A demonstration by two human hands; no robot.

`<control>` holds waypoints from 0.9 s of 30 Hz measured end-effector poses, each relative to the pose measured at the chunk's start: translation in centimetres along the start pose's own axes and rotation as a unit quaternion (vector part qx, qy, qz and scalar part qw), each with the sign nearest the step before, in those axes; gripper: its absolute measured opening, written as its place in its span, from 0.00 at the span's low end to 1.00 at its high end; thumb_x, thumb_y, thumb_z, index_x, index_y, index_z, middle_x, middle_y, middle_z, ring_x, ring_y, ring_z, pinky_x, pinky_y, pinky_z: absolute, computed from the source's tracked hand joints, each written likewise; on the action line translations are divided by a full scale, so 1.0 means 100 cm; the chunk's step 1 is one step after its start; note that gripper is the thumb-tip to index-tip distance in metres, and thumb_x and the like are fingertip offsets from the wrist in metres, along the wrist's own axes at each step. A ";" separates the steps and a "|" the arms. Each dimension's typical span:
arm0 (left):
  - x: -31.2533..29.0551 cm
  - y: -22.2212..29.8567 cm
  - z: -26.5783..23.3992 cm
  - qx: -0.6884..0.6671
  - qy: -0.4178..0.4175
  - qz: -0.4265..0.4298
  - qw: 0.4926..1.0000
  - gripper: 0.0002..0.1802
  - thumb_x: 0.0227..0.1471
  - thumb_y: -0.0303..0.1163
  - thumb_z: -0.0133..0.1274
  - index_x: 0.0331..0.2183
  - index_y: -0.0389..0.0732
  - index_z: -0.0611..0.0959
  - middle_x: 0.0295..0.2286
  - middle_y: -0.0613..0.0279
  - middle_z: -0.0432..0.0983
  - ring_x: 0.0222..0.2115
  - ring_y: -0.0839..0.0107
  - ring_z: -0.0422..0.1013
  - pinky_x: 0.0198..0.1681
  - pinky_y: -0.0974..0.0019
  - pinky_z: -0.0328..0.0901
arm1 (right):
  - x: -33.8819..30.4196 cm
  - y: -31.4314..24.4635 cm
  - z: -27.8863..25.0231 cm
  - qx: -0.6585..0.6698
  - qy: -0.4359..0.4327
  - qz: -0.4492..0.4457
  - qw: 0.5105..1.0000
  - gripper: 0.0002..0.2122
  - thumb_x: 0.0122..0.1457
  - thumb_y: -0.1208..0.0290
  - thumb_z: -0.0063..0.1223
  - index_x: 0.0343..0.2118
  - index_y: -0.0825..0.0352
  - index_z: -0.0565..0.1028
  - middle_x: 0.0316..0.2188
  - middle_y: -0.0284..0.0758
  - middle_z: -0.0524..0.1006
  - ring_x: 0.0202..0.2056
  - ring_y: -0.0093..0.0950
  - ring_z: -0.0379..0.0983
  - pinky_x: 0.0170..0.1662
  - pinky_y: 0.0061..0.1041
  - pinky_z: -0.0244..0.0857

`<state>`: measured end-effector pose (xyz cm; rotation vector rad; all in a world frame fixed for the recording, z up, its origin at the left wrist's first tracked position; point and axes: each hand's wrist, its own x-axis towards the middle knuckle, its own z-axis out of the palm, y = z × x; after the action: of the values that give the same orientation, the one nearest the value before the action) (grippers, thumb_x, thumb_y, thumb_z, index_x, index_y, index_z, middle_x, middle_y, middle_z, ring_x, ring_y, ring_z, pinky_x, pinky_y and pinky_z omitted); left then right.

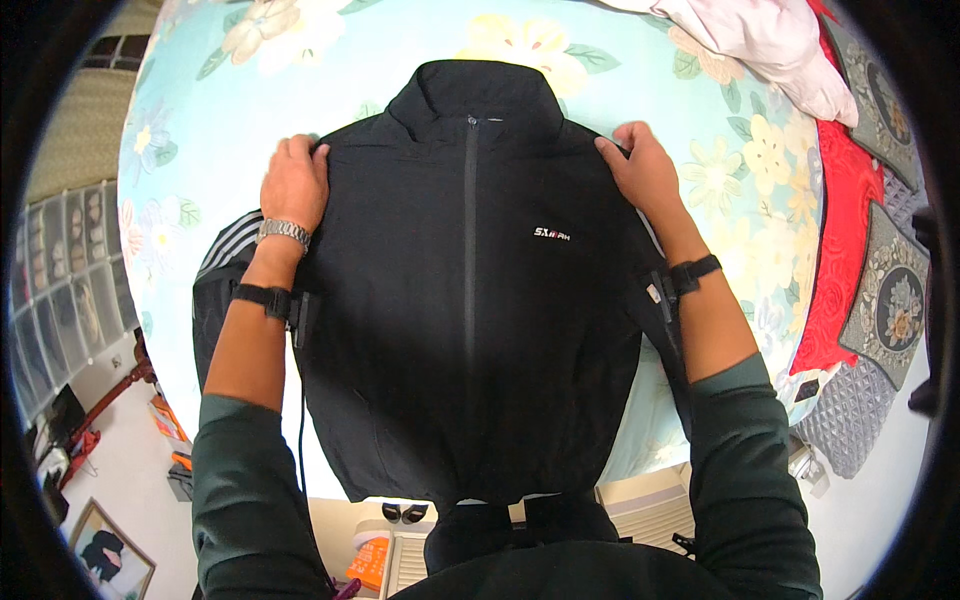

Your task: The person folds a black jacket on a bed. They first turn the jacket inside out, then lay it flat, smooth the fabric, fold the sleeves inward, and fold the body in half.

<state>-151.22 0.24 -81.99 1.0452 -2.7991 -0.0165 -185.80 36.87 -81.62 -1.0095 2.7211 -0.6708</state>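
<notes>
A black zip-up jacket [550, 330] lies front side up, with its stand-up collar [490, 85] at the far end and its hem toward me. Its front zipper is closed to the collar, and a small white-and-red print marks one side of the chest. At the jacket's left shoulder edge, my left hand [296, 185] has its fingers closed on the fabric. Opposite it, my right hand [645, 170] pinches the other shoulder between thumb and fingers. One sleeve with pale stripes [230, 245] spreads out beyond my left wrist; the other sleeve is partly hidden under my right forearm.
Under the jacket is a pale blue flowered bed sheet [740, 200]. Pink cloth [760, 50] is bunched at the far right, beside a red cover [845, 240] and grey patterned mats [885, 300]. Clear storage boxes [75, 270] stand at the left.
</notes>
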 end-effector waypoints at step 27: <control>-0.116 0.166 0.009 -0.115 -0.129 0.247 0.953 0.40 0.66 0.63 0.60 0.74 0.68 0.77 0.81 0.57 0.53 0.82 0.48 0.46 0.74 0.09 0.38 | -0.023 -0.099 -0.019 -0.107 -0.010 -0.410 0.906 0.02 0.63 0.72 0.62 0.36 0.56 0.83 0.38 0.29 0.83 0.67 0.37 0.75 0.84 0.57 0.45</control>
<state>-153.52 20.36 -83.44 0.2904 -3.1092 -0.4370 -178.94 32.39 -75.32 -2.2328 2.2960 -0.4398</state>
